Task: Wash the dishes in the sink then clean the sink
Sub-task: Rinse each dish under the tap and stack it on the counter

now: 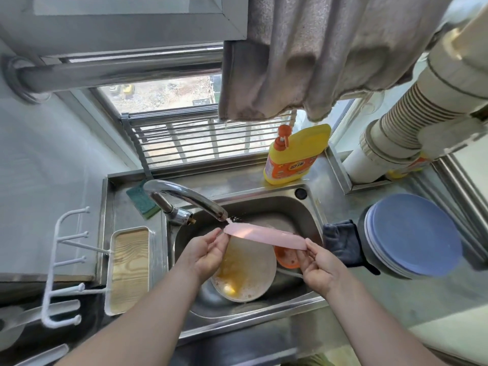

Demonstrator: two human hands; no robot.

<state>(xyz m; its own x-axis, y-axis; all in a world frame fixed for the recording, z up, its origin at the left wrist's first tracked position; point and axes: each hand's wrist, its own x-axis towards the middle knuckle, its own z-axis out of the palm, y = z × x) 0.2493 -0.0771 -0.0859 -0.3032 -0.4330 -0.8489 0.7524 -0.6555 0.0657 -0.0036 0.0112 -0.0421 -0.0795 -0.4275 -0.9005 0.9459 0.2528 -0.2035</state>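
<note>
steel sink [314, 215] under barred window [195, 141]

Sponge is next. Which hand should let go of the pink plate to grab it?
Left. The sponge lies behind the faucet on the left hand side; the right hand pinches the pink plate at the far end.

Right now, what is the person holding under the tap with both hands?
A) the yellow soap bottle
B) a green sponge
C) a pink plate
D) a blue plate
C: the left hand and right hand each pinch an end of the pink plate just below the tap spout.
</note>
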